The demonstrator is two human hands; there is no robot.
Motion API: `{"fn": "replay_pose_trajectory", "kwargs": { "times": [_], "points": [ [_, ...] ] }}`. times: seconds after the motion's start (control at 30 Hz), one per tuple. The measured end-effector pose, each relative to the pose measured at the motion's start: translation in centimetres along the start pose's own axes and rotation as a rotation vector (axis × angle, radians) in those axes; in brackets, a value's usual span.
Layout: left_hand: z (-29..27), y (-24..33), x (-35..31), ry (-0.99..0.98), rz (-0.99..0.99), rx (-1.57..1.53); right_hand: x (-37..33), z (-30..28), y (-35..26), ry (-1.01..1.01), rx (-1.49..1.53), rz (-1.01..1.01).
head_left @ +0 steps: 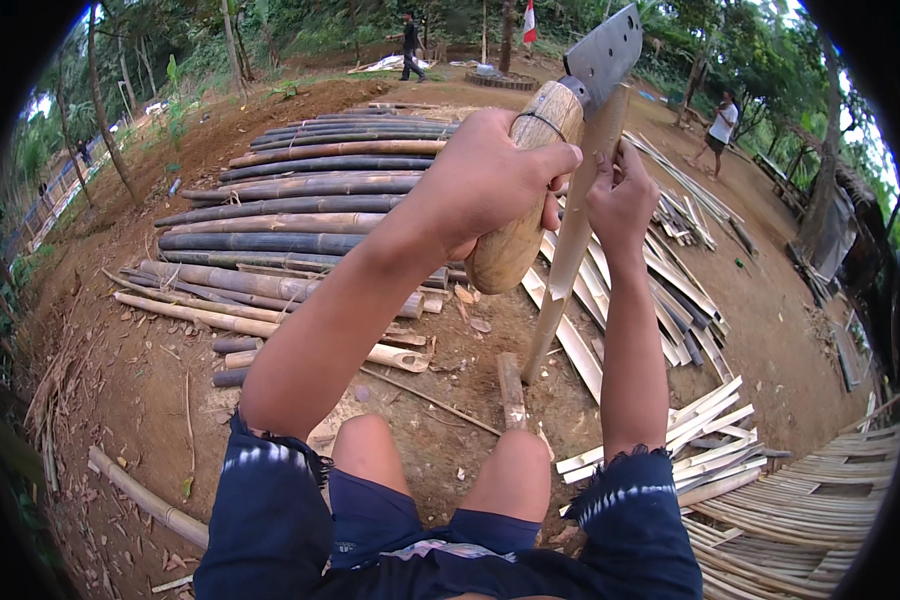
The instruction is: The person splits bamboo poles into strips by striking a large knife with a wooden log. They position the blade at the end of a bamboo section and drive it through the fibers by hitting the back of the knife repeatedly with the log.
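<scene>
My left hand (497, 172) is closed round the thick wooden handle of a machete (610, 55), its broad grey blade angled up and to the right. A split length of bamboo (562, 285) stands almost upright in front of me, its lower end near the ground. Near the top, the fingers of my right hand (622, 195) grip this piece. The blade overlaps the bamboo's upper end; whether it has cut in, I cannot tell. Between my knees and the bamboo's foot lies a short wooden block (511, 390).
Many dark and tan bamboo poles (300, 205) are stacked at left. Split bamboo strips (705, 440) lie at right, beside a slatted bamboo panel (820, 510). One person (411, 48) is far back; another (720, 130) is at far right. A single pole (150, 497) lies near left.
</scene>
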State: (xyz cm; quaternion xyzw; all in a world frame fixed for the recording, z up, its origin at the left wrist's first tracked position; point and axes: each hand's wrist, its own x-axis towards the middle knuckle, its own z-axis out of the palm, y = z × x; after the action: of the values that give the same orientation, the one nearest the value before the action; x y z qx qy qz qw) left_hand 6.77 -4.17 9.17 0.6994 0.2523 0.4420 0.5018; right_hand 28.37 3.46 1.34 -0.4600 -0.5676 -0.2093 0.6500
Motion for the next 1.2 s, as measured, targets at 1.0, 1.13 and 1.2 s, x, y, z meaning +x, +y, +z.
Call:
{"fn": "replay_pose_trajectory", "kwargs": {
  "times": [1.0,1.13,1.2],
  "points": [
    [6.9,-1.1,-0.7,0.194,0.197,0.482,-0.1,-2.5,0.1,-0.065,0.062,0.049],
    [6.6,-1.2,-0.4,0.171,0.203,0.45,0.2,-3.3,0.0,-0.068,0.051,0.067],
    [6.6,-0.8,-0.5,0.168,0.166,0.439,0.2,-3.5,0.4,-0.074,0.121,0.077]
  ]
}}
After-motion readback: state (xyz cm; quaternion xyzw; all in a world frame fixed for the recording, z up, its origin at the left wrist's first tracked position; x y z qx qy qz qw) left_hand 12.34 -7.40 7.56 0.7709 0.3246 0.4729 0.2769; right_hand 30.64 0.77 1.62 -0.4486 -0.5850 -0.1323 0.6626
